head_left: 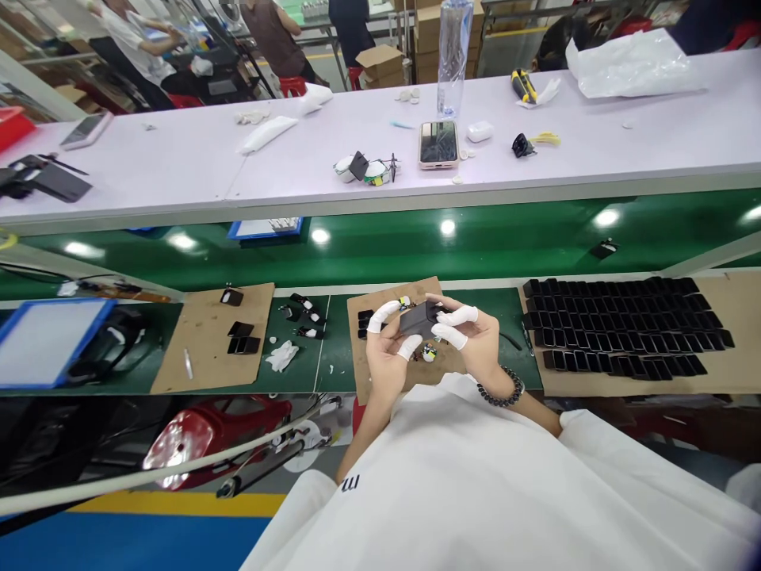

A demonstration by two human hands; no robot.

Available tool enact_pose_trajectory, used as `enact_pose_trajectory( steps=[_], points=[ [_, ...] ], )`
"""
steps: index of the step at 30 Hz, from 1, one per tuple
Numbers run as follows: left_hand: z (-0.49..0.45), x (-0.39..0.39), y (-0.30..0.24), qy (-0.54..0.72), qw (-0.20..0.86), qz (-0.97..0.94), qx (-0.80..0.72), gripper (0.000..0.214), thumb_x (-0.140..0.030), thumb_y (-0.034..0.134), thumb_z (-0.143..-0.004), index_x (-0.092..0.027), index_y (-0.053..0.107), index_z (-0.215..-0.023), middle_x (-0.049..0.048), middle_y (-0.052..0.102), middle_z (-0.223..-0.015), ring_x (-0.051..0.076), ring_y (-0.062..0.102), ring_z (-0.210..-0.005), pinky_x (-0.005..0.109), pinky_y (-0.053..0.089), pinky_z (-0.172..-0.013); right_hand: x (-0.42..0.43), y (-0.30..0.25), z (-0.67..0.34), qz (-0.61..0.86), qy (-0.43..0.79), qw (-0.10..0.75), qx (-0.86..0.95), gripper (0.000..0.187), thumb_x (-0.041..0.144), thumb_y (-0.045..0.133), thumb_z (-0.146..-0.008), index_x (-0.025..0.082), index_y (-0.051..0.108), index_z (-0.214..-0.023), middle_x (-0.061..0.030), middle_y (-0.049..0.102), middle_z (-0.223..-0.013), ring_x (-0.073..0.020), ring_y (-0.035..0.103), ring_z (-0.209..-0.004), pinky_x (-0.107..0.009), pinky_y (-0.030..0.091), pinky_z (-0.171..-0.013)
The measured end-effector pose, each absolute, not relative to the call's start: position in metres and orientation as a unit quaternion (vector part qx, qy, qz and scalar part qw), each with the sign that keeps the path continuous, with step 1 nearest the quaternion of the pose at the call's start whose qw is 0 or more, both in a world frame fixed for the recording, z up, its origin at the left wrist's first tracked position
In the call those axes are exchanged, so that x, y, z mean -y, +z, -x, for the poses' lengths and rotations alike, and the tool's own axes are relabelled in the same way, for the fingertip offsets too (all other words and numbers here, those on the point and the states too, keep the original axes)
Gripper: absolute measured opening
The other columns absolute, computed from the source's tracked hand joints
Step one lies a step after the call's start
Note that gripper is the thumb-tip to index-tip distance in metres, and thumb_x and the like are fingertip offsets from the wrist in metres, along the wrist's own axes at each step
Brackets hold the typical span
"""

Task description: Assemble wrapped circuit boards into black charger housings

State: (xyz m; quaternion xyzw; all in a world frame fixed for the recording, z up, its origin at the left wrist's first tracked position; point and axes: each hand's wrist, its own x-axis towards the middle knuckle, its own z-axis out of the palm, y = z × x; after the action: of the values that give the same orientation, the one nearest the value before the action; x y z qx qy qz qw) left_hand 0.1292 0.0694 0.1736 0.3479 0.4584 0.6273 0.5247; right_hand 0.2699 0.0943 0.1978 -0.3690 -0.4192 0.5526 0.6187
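Between my two hands is a small black box-shaped housing (416, 319), raised above a piece of brown cardboard (362, 373). My left hand (388, 349) grips its left end between thumb and fingers. At its right end, the fingers of my right hand (476, 337) close on it; what lies under those fingertips is hidden. White finger cots cover several fingertips on both hands. Below the housing, a small round part with white and yellow bits (428, 352) lies on the cardboard. Several black pieces (364, 323) sit beside my left hand.
Rows of black housings (624, 321) fill cardboard at the right. Leftward are crumpled white tissue (282, 356), black parts (306, 309) and another cardboard sheet (208, 341). The raised shelf (196, 174) ahead carries a phone (438, 144) and a clear bottle (453, 59). Other people work beyond.
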Motion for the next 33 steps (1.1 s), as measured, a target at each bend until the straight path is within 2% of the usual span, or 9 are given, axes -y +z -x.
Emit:
enact_pose_trajectory(
  steps=[3,7,9,13,16,18,22,29,33],
  points=[
    [-0.125,-0.083,0.154,0.586,0.558,-0.345,-0.476,0.067,-0.034,0.087,-0.078,-0.028,0.054,-0.136,0.0106,0.077,-0.128,0.028,0.075,-0.117,0.046,0.059,-0.105,-0.106,0.161,-0.274,0.394,0.534,0.598,0.449,0.020,0.039,0.091,-0.075,0.027,0.076,-0.080,-0.0055,0.081,-0.119,-0.0275,0.077,-0.111,-0.043,0.064,-0.094],
    [-0.119,-0.103,0.109,0.469,0.632,-0.322,-0.526,0.089,-0.027,0.082,-0.081,-0.029,0.035,-0.156,0.0123,0.072,-0.136,0.028,0.068,-0.129,0.050,0.047,-0.119,-0.141,0.089,-0.288,0.493,0.446,0.500,0.555,0.025,0.049,0.082,-0.080,0.025,0.076,-0.084,-0.0069,0.083,-0.106,-0.0270,0.080,-0.094,-0.041,0.067,-0.082],
    [-0.113,-0.107,0.085,0.422,0.649,-0.297,-0.559,0.095,-0.021,0.080,-0.079,-0.028,0.030,-0.159,0.0133,0.071,-0.136,0.030,0.066,-0.131,0.053,0.043,-0.121,-0.165,0.051,-0.293,0.532,0.422,0.467,0.566,0.023,0.046,0.079,-0.082,0.024,0.076,-0.084,-0.0087,0.082,-0.102,-0.0292,0.079,-0.095,-0.046,0.066,-0.089],
    [-0.097,-0.101,0.053,0.392,0.641,-0.243,-0.613,0.094,-0.015,0.080,-0.075,-0.024,0.035,-0.157,0.0154,0.071,-0.132,0.032,0.067,-0.128,0.055,0.041,-0.121,-0.205,-0.018,-0.295,0.583,0.426,0.403,0.562,0.012,0.032,0.073,-0.088,0.021,0.077,-0.087,-0.0162,0.077,-0.123,-0.0333,0.068,-0.126,-0.051,0.051,-0.116],
    [-0.088,-0.092,0.045,0.389,0.635,-0.218,-0.631,0.090,-0.015,0.082,-0.073,-0.021,0.041,-0.153,0.0134,0.075,-0.120,0.029,0.070,-0.121,0.054,0.042,-0.121,-0.216,-0.054,-0.296,0.594,0.467,0.339,0.560,0.011,0.031,0.074,-0.091,0.021,0.076,-0.088,-0.0162,0.075,-0.125,-0.0312,0.066,-0.128,-0.051,0.048,-0.119],
    [-0.085,-0.089,0.044,0.391,0.631,-0.209,-0.637,0.084,-0.016,0.083,-0.072,-0.021,0.048,-0.149,0.0117,0.076,-0.114,0.028,0.071,-0.119,0.053,0.042,-0.120,-0.218,-0.065,-0.297,0.596,0.495,0.312,0.549,0.016,0.035,0.072,-0.095,0.019,0.075,-0.098,-0.0134,0.074,-0.127,-0.0281,0.066,-0.125,-0.052,0.050,-0.116],
    [-0.091,-0.095,0.049,0.416,0.611,-0.210,-0.640,0.073,-0.016,0.085,-0.072,-0.020,0.056,-0.138,0.0139,0.074,-0.118,0.030,0.068,-0.126,0.051,0.041,-0.122,-0.218,-0.056,-0.295,0.608,0.539,0.315,0.490,0.028,0.039,0.068,-0.100,0.017,0.070,-0.117,-0.0094,0.070,-0.129,-0.0241,0.068,-0.119,-0.050,0.056,-0.106],
    [-0.123,-0.115,0.096,0.523,0.540,-0.358,-0.554,0.083,-0.012,0.092,-0.065,-0.026,0.059,-0.140,0.0105,0.057,-0.155,0.026,0.048,-0.151,0.037,0.032,-0.129,-0.173,0.019,-0.275,0.542,0.673,0.364,0.348,0.037,0.051,0.050,-0.103,0.020,0.071,-0.100,-0.0090,0.081,-0.101,-0.0253,0.078,-0.105,-0.047,0.066,-0.095],
    [-0.131,-0.113,0.131,0.523,0.497,-0.467,-0.511,0.094,-0.014,0.090,-0.070,-0.029,0.048,-0.152,0.0097,0.061,-0.151,0.027,0.052,-0.147,0.041,0.033,-0.129,-0.130,0.071,-0.274,0.449,0.771,0.402,0.206,0.033,0.051,0.062,-0.097,0.021,0.073,-0.103,-0.0087,0.082,-0.109,-0.0240,0.078,-0.111,-0.038,0.067,-0.095]
  ],
)
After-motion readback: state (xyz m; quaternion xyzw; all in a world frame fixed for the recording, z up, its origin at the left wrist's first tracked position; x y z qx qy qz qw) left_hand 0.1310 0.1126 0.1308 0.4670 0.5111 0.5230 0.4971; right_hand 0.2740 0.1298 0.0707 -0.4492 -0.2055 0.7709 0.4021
